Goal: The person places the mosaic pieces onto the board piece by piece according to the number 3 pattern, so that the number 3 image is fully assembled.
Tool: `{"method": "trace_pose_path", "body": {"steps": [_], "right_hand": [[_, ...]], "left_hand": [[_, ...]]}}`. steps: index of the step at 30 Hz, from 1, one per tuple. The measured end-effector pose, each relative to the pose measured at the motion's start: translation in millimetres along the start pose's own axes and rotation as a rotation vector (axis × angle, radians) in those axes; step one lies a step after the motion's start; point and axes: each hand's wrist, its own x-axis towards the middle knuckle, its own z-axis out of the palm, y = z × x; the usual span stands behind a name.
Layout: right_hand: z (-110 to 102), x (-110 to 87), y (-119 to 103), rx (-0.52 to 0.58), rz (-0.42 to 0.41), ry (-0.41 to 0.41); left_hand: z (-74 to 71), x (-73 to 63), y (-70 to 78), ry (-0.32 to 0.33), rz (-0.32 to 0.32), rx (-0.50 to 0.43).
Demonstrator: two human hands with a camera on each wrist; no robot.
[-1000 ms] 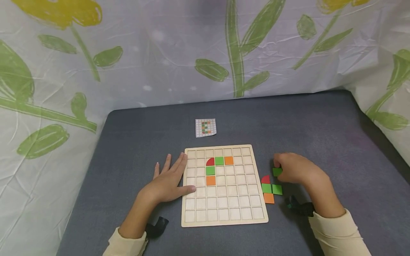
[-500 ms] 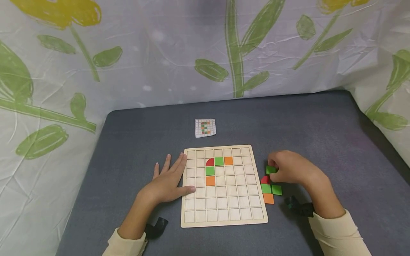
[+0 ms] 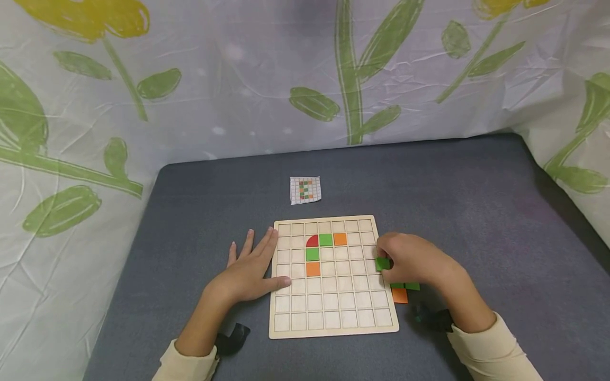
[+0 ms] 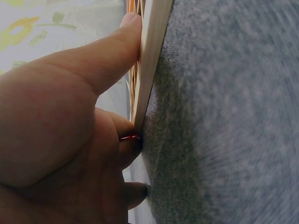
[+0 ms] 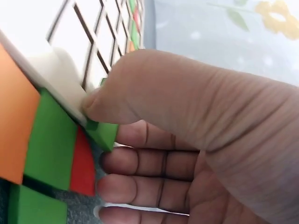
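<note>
A wooden grid board [image 3: 333,330] lies on the dark table, with a red quarter-round tile [image 3: 312,241], two green tiles and two orange tiles in its cells. My left hand [image 3: 248,272] is spread flat at the board's left edge, thumb on the rim. My right hand [image 3: 414,259] pinches a green square tile [image 3: 382,264] between thumb and fingers over the board's right edge. In the right wrist view, that green tile [image 5: 103,135] shows beneath the thumb. Beside the board are loose tiles: an orange one [image 3: 400,295], a red one [image 5: 83,163] and green ones [image 5: 51,140].
A small printed card [image 3: 305,190] with a coloured grid pattern lies behind the board. The grey table [image 3: 229,196] meets a white cloth [image 3: 238,106] painted with flowers at the back and sides.
My right hand has carried the green tile leftward, from beyond the loose tiles to the board's right edge. The left hand stays where it was.
</note>
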Motion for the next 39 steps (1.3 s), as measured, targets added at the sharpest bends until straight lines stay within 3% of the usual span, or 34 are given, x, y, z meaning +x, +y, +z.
{"method": "trace_pose_path", "body": {"steps": [20,39], "right_hand": [[4,9.1,-11,-0.058,0.021,-0.011],[12,22.8,-20,-0.081,-0.052,-0.023]], "left_hand": [[-3.5,-2.8,-2.7,-0.010,0.004,-0.009],[-0.2,-0.6,-0.9,-0.006,0.001,-0.005]]}}
